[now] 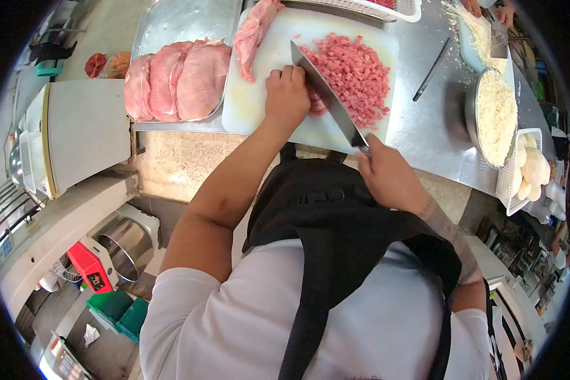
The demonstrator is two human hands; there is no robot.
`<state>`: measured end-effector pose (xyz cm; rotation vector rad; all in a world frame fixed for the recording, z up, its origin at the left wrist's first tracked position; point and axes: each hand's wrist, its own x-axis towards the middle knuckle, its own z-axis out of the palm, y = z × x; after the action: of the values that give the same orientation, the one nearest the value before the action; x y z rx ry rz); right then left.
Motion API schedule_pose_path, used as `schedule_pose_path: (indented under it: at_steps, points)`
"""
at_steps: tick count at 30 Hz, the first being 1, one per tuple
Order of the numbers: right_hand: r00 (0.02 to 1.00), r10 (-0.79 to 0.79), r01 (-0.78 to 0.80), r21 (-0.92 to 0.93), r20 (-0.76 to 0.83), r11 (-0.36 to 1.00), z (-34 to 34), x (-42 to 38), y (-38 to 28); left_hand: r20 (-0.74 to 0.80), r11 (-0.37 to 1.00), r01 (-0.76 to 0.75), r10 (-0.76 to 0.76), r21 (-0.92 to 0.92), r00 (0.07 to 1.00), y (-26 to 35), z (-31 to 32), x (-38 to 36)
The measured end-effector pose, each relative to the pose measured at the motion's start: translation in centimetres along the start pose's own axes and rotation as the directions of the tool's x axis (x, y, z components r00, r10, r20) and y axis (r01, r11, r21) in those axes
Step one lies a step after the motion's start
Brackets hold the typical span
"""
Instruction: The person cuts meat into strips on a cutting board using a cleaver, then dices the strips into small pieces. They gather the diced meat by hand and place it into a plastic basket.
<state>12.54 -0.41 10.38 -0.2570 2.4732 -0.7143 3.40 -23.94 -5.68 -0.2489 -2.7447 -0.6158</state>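
A large kitchen knife (330, 98) slants across the white cutting board (266, 120), its handle in my right hand (386, 171). Against the blade's left side, my left hand (288, 95) has its fingers curled over a piece of raw meat (317, 105), mostly hidden beneath them and the knife. Right of the blade lies a heap of small pink meat cubes (354, 76). A long uncut strip of meat (254, 38) rests along the board's left edge.
Left of the board, a metal tray (190, 22) holds several big meat pieces (177, 79). On the steel table (418, 120) are a dark slim tool (432, 69), a bowl of shredded pale food (495, 117) and a white basket (506, 183). Another person's hands (505, 14) show at top right.
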Motion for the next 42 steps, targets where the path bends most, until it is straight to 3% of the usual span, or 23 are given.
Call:
schedule_pose_path:
  at_steps: [2,6,13,17,20,25,30,32,35,38,42]
  points:
    - [0.990,-0.107,0.111,0.032,-0.095,0.993,3.3,4.7,1.0,0.011,1.000,0.000,0.000,0.030,1.000,0.0,0.3,0.1]
    - [0.988,-0.070,0.083,0.092,-0.141,0.992,3.8,9.5,-1.1,0.037,1.000,0.008,-0.009,0.025,0.999,0.0,-0.1,-0.3]
    - [0.964,-0.111,0.126,0.047,-0.243,0.991,3.3,6.7,1.7,0.012,0.996,0.020,-0.019,-0.091,1.000,-1.5,-1.0,0.5]
    - [0.983,-0.038,0.044,0.030,-0.181,0.999,2.8,4.4,0.4,0.076,0.999,-0.054,0.054,-0.004,0.996,-1.4,-1.3,0.3]
    - [0.992,-0.032,0.032,0.002,-0.120,0.999,0.6,0.8,-1.3,0.114,1.000,-0.002,0.005,-0.028,0.993,-0.6,-2.2,0.4]
    - [0.998,0.050,-0.050,-0.003,0.024,0.999,-0.8,-2.0,-1.0,0.032,0.999,-0.006,0.007,-0.037,0.999,-0.9,-0.7,0.1]
    - [0.988,-0.105,0.111,0.050,-0.116,0.993,5.2,6.7,0.6,0.040,0.998,-0.060,0.059,0.022,0.997,-1.1,-0.3,-0.1]
    - [0.985,-0.117,0.125,0.061,-0.123,0.990,4.4,9.4,-0.4,0.026,0.998,-0.059,0.058,0.032,0.998,-1.1,-0.4,-0.3]
    - [0.966,-0.155,0.177,0.091,-0.208,0.980,4.2,9.1,0.6,0.101,0.972,-0.209,0.198,0.108,0.975,-1.4,-1.3,0.2]
    - [0.975,-0.096,0.120,0.111,-0.199,0.987,3.8,6.6,1.0,0.050,0.997,-0.067,0.069,-0.041,0.996,-1.2,-2.6,0.4]
    - [0.989,-0.005,0.011,0.041,-0.147,0.999,3.0,2.9,-0.4,0.064,0.999,-0.001,0.003,-0.040,0.998,-1.4,-1.7,-0.2]
